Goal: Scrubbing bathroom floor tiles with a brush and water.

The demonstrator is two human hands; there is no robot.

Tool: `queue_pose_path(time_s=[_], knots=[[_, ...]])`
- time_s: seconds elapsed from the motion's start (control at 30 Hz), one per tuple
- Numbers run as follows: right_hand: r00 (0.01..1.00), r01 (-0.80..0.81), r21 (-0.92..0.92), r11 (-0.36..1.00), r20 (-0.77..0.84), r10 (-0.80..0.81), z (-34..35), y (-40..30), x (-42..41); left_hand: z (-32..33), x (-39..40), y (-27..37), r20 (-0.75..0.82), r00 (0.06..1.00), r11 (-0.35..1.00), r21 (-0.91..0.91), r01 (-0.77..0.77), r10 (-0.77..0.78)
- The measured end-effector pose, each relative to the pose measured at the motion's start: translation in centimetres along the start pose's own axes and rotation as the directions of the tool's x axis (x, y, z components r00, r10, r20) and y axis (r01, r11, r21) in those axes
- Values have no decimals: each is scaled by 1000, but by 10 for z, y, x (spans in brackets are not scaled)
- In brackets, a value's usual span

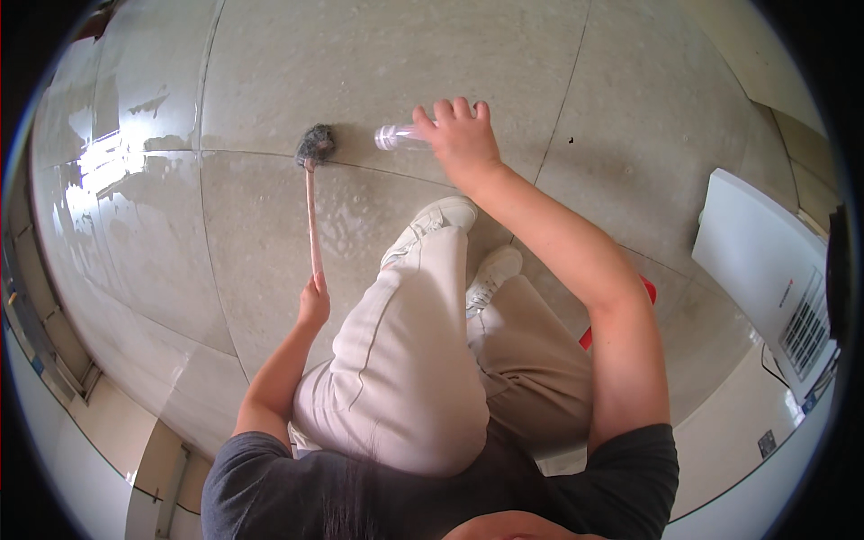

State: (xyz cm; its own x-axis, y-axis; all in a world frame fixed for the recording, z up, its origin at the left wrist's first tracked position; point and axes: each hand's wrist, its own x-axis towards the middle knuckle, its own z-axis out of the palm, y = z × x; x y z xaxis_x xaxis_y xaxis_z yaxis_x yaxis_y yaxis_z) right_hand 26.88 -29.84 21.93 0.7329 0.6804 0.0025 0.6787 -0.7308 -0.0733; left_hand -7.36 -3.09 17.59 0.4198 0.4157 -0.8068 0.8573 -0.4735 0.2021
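Note:
My left hand [314, 299] grips the lower end of a slim, pale wooden handle [312, 219]. At its far end is a dark grey, wiry scrubbing head [316, 145], held over the floor tiles [263, 115]; whether it touches them I cannot tell. Farther forward and to the right, my right hand [466, 138] is wrapped around a clear plastic bottle [401, 138]. The bottle lies about level, one end pointing left towards the scrubbing head with a gap between them. My fingers and palm hide its other end. How much it contains is not visible.
Wet, shiny patches [111, 162] cover tiles on the left. A white appliance with a vent grille [763, 270] stands at right. Part of a red object [649, 290] shows behind my right arm. My white shoes [439, 219] stand between the hands. A small dark speck [571, 140] lies right.

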Motion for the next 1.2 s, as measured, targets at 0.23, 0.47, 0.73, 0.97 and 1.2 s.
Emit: queue_pose_path(time_s=[0.23, 0.47, 0.73, 0.97, 1.2], knots=[[998, -59, 87, 994, 36, 56, -6, -7, 1, 2, 3, -3, 7, 1000, 1000, 4, -8, 8], [999, -23, 29, 999, 48, 22, -10, -7, 3, 3, 5, -7, 5, 1000, 1000, -18, -20, 20], [1000, -4, 86, 996, 28, 2, -14, -15, 8, 3, 3, -7, -7, 1000, 1000, -1, -24, 24], [961, -205, 540, 816, -48, 273, -20, 13, 22, 0, 1, -2, 8, 1000, 1000, 16, -22, 22], [767, -194, 907, 373, -97, 635, -22, 104, -35, -12, 33, 86, -65, 988, 985, 111, -130, 138]])
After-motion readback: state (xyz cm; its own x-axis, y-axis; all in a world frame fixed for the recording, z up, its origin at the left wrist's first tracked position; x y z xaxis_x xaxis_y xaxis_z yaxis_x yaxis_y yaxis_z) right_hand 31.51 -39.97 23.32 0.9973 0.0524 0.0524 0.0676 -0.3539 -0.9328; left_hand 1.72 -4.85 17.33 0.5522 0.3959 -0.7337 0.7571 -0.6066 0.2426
